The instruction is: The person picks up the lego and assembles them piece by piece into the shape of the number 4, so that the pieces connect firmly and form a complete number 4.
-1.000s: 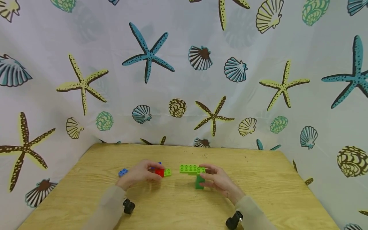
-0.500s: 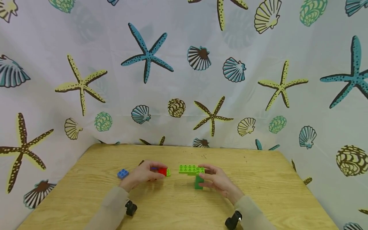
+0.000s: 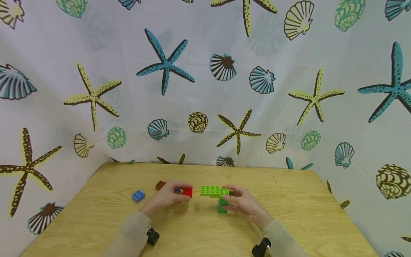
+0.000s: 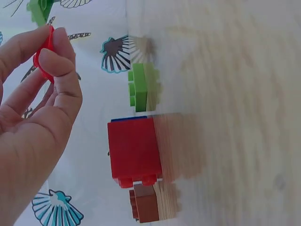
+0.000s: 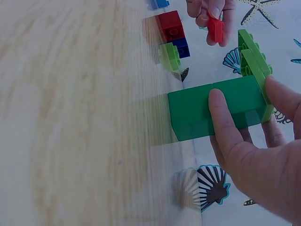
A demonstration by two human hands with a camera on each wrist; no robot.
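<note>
We class both workpieces as light, stiff plastic: smooth-sided, hard to damage, and likely to slide only under a loose or uneven grip.

Red piece (image 3: pixel 187 192): the left hand (image 3: pixel 167 197) pinches it between thumb and fingertips, lifted off the table (image 3: pixel 289 203), left of the midline between the table's side edges. We judge opposite side faces to be the correct hold, with studs and underside left free.

Green column (image 5: pixel 193 113): it stands upright, slightly right of that midline and well inside the table's far edge. The right hand (image 3: pixel 245 205) holds it, thumb and fingers round the column and the end of the lime top (image 3: pixel 210 190). The lime top overhangs leftward, apart from the red piece. Load on this overhang could tip the column or pry its joint; we recommend gripping the column low and supporting beneath the overhang.
</note>
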